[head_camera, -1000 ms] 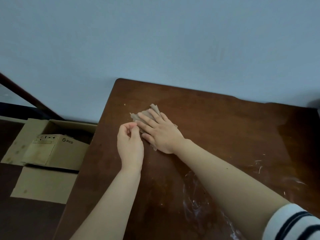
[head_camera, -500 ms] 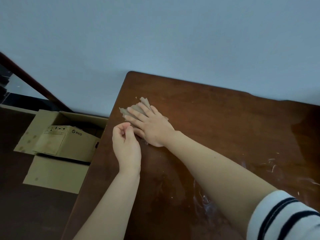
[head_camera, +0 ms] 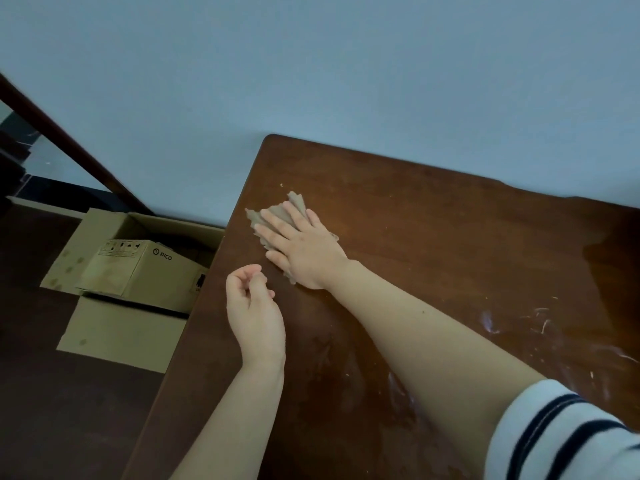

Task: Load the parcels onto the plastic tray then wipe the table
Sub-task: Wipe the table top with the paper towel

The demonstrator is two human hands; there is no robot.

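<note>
A crumpled grey-brown cloth (head_camera: 282, 211) lies near the far left corner of the dark wooden table (head_camera: 433, 220). My right hand (head_camera: 301, 249) presses flat on the cloth, fingers spread and pointing toward the table's left edge, covering most of it. My left hand (head_camera: 254, 308) hovers over the left edge just in front of the cloth, fingers curled loosely with nothing visible in them. No parcels and no plastic tray are in view.
White smears and scratch marks (head_camera: 540, 323) show on the right part of the tabletop. On the floor to the left stands an open cardboard box (head_camera: 114, 337) with a smaller printed carton (head_camera: 138, 268) in it. A blue wall runs behind the table.
My right hand and the cloth stay pressed near the far left corner. My left hand has drawn back a little from the cloth toward the table's left edge. The camera has shifted.
</note>
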